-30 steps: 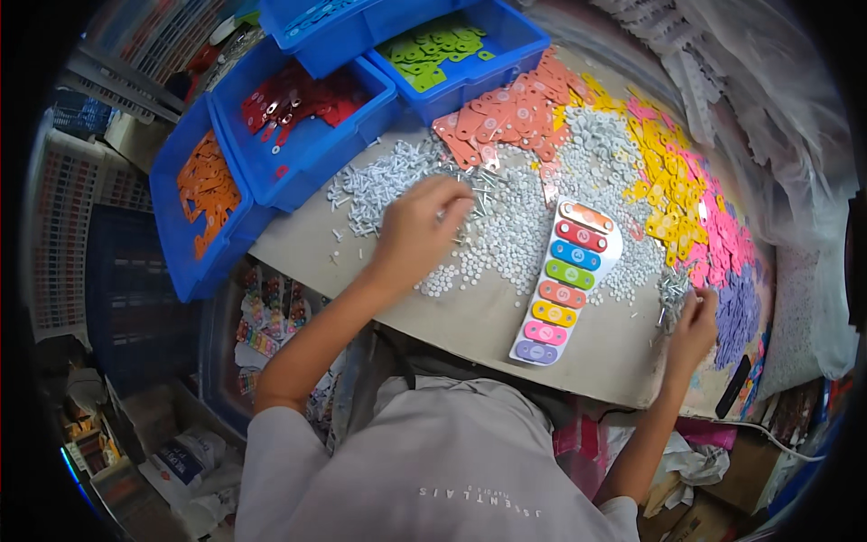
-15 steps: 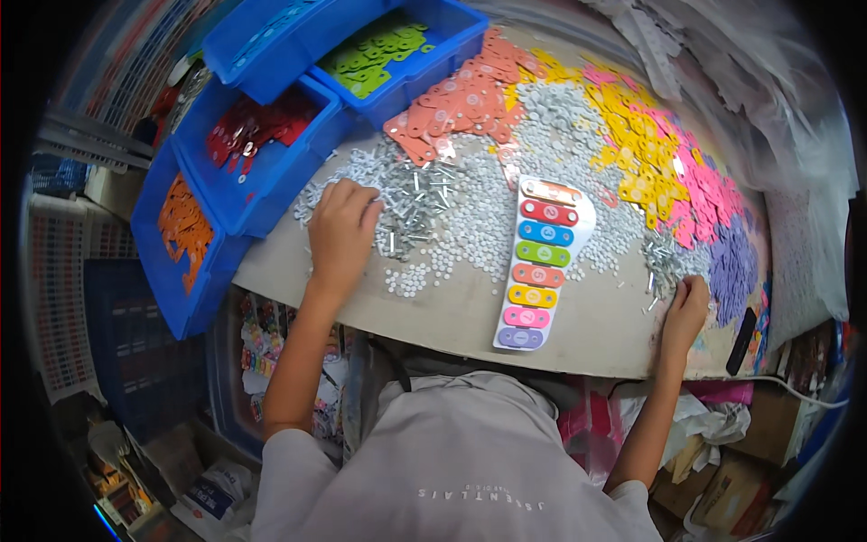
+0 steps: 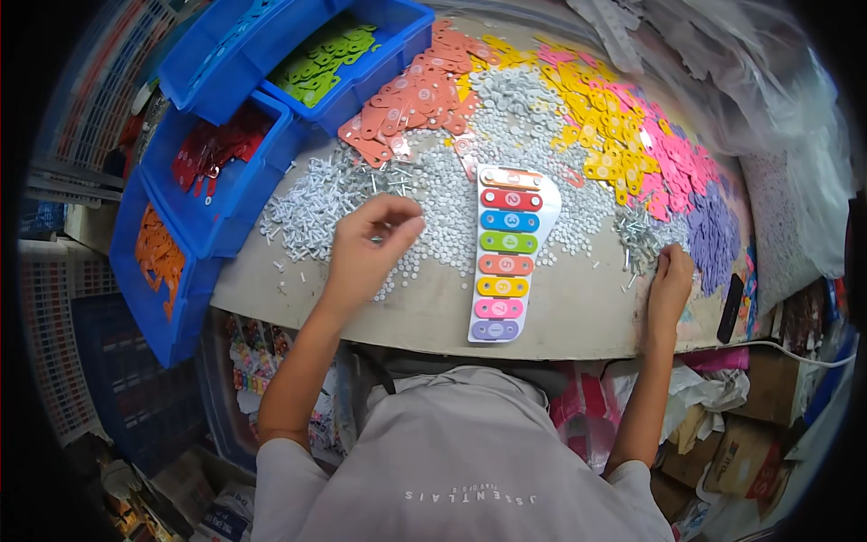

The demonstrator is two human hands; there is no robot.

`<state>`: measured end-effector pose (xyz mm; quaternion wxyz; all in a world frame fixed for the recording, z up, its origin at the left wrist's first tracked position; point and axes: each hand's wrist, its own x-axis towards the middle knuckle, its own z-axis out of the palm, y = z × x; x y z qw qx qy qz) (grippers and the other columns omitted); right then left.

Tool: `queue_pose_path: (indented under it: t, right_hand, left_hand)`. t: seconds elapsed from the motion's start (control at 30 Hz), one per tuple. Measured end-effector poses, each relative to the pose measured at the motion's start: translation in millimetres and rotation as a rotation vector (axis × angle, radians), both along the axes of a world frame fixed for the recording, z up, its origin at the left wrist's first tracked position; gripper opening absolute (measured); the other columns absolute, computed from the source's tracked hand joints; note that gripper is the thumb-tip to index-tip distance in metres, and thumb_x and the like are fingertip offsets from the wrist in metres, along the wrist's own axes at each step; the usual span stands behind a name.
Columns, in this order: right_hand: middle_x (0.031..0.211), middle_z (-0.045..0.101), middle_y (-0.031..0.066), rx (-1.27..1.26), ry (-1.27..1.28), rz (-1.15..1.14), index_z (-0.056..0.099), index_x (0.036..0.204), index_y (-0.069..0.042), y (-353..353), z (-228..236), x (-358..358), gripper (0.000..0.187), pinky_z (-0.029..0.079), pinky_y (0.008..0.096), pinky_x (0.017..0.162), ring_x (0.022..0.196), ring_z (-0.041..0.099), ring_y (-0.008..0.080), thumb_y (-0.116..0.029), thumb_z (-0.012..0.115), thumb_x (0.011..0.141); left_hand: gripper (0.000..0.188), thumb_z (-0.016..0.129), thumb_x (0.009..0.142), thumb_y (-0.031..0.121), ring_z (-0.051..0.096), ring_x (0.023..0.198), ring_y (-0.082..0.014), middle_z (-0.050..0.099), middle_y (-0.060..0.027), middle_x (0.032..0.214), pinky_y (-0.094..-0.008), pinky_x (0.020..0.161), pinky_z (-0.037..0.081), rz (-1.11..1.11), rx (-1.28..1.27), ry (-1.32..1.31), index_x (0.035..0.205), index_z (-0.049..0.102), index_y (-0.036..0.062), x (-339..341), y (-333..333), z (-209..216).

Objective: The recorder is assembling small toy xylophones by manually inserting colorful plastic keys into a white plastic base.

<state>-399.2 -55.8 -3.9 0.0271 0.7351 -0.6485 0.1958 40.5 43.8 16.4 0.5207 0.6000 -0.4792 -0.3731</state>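
Note:
A toy xylophone point(image 3: 492, 265) lies on the table in front of me, a white tapering board with a row of coloured bars across it. Its top two bars carry pale caps at their ends. Left of it, my left hand point(image 3: 372, 246) is over the edge of the loose white pins point(image 3: 316, 208), thumb and fingers curled into a pinch. What sits between those fingertips, if anything, is too small to make out. My right hand point(image 3: 670, 280) is closed beside a small heap of silver pins point(image 3: 635, 239), its fingertips pressed together and their contents hidden.
Blue bins point(image 3: 203, 262) at the left hold orange, red, green and blue pieces. Heaps of coral point(image 3: 411, 95), yellow point(image 3: 601, 117), pink point(image 3: 673, 172) and purple bars point(image 3: 713, 239) cover the far and right table, around small white caps point(image 3: 442, 217). A black strip point(image 3: 731, 307) lies at the right edge.
My left hand has come off the pin pile toward the xylophone, its fingers now curled together. My right hand stays by the silver pins. The whole view has shifted slightly.

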Motion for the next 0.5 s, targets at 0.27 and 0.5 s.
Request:
queue_pose_path:
  t: [0.27,0.5]
  right_hand:
    - [0.094,0.066,0.0089,-0.235,-0.398,0.029,0.063,0.100,0.000,9.4,22.1,56.3,0.009,0.047,0.0341,0.079,0.087,0.062,0.0214,-0.009,0.062,0.099]
    - [0.095,0.067,0.0086,-0.077,-0.560,0.424,0.064,0.096,-0.001,17.1,26.6,156.8,0.009,0.049,0.0322,0.079,0.088,0.063,0.0217,0.000,0.070,0.089]
  left_hand:
    - [0.017,0.072,0.093,0.009,0.061,0.068,-0.0056,0.073,-0.0057,0.085,-0.0198,0.055,0.047,-0.214,0.295,0.459,0.106,0.072,-0.0010,-31.5,-37.5,-5.4]
    - [0.017,0.072,0.094,0.012,0.058,0.062,-0.0045,0.072,-0.0052,0.081,-0.0185,0.051,0.043,-0.290,0.325,0.474,0.105,0.072,-0.0005,-40.0,-53.2,-21.3]
